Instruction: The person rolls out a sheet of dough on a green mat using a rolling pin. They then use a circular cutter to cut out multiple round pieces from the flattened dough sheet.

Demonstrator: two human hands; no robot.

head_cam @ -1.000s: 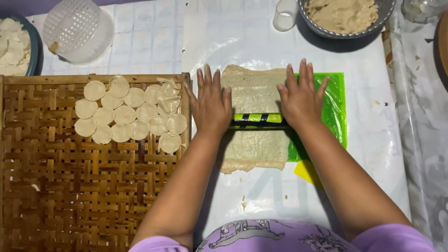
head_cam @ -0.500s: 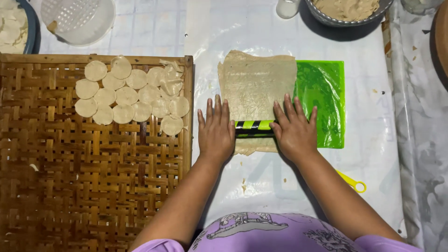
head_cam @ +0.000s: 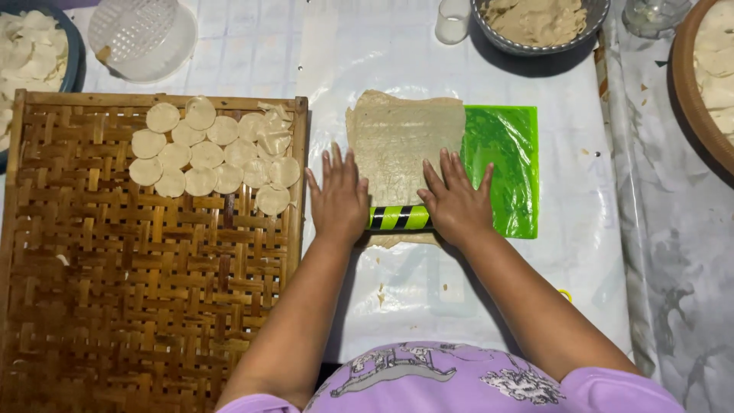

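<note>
Roller (head_cam: 397, 217) pulled back from mid-sheet to 6 o'clock edge of dough (head_cam: 404, 141) vs 1 s ago; stroke end. L hand (head_cam: 339, 200), R hand (head_cam: 457, 205) flat on roller ends, fingers apart, unclamped. Dough thin, on green mat (head_cam: 505, 164). Cut discs on tray (head_cam: 153, 291) at 9 o'clock.

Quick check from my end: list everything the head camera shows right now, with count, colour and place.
Striped rolling pin: one, green and black, under both palms.
Flat dough sheet: one, beige, on the green mat.
Green plastic mat: one, centre right.
Woven bamboo tray: one, brown, left.
Round dough discs: about fifteen, cream, tray's top.
Clear plastic strainer: one, top left.
Grey bowl of scraps: one, top.
Left hand: flat on pin.
Right hand: flat on pin.
</note>
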